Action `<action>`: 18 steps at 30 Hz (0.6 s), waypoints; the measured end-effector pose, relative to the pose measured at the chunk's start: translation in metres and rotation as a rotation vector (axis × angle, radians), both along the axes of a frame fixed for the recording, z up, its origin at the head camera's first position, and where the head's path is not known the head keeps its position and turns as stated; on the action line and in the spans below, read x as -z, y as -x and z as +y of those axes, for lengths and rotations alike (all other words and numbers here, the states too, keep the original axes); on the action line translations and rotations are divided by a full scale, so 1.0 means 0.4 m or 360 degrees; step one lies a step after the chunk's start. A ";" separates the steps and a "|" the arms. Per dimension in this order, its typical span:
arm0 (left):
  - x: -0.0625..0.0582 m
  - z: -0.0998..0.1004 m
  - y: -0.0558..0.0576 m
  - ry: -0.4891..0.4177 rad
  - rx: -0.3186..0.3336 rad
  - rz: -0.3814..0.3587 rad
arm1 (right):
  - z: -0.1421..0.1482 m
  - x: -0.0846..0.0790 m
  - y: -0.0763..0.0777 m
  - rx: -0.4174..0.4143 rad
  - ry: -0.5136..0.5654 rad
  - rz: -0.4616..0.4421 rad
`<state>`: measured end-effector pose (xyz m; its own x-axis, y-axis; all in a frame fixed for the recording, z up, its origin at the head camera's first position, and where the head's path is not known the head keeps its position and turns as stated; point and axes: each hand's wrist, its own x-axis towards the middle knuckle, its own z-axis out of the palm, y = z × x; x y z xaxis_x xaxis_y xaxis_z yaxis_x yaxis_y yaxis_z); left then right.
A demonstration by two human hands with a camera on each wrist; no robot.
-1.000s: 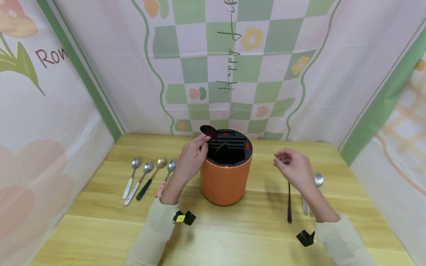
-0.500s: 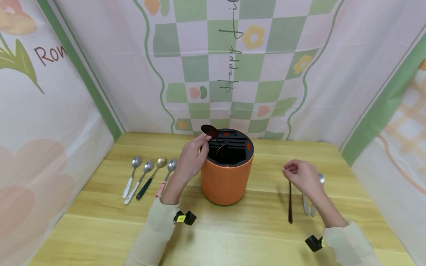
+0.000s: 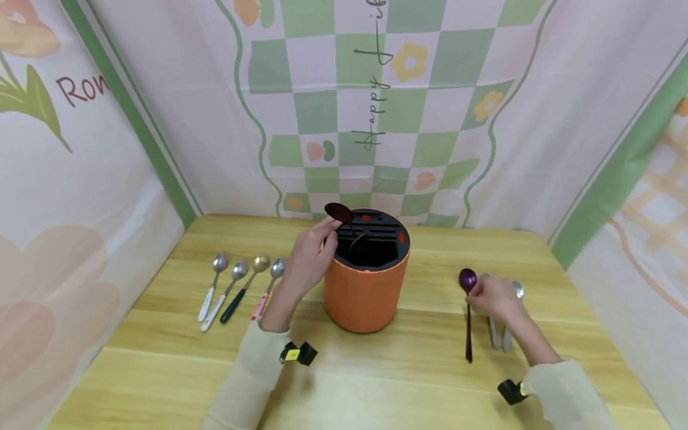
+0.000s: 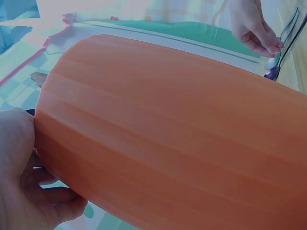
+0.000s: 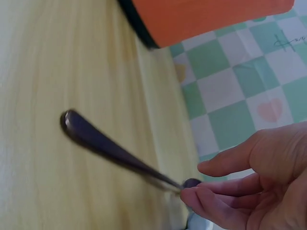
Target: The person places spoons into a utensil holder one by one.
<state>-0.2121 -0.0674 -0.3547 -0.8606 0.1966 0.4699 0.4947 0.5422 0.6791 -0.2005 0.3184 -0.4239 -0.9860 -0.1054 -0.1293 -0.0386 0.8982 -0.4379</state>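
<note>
An orange cylindrical utensil holder [image 3: 362, 298] with a black slotted top stands mid-table. My left hand [image 3: 310, 254] grips its rim, fingers around the side, seen too in the left wrist view. A dark spoon [image 3: 338, 211] rises from the holder beside those fingertips, and another dark rounded bowl [image 3: 359, 243] shows in the large opening. On the right lies a purple spoon [image 3: 468, 279], bowl away from me. My right hand [image 3: 495, 297] is at its neck; in the right wrist view the fingertips [image 5: 191, 195] meet the neck while the thumb stands apart.
Several spoons lie in a row at the left, among them a white-handled spoon [image 3: 206, 303] and a dark green-handled spoon [image 3: 233, 306]. A silver spoon [image 3: 518, 290] is partly hidden behind my right hand. Patterned cloth walls [image 3: 215, 149] enclose the wooden table [image 3: 376, 376].
My right hand first moved right and toward me, then lowered to the purple spoon, whose bowl now shows. My left hand has stayed on the holder.
</note>
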 end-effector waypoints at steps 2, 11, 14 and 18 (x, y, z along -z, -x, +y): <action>-0.001 0.000 -0.001 0.0006 -0.0005 0.0005 | 0.004 0.013 0.002 0.0012 0.0007 -0.0054; -0.004 0.003 -0.004 -0.0007 0.0009 0.0024 | 0.002 0.036 0.005 0.0092 -0.0009 -0.0164; -0.004 0.003 -0.006 -0.0008 -0.0007 0.0044 | -0.002 0.042 0.008 0.0114 0.0020 -0.0190; -0.003 0.003 -0.008 0.0001 -0.0016 0.0049 | -0.002 0.053 0.009 0.0144 0.0040 -0.0205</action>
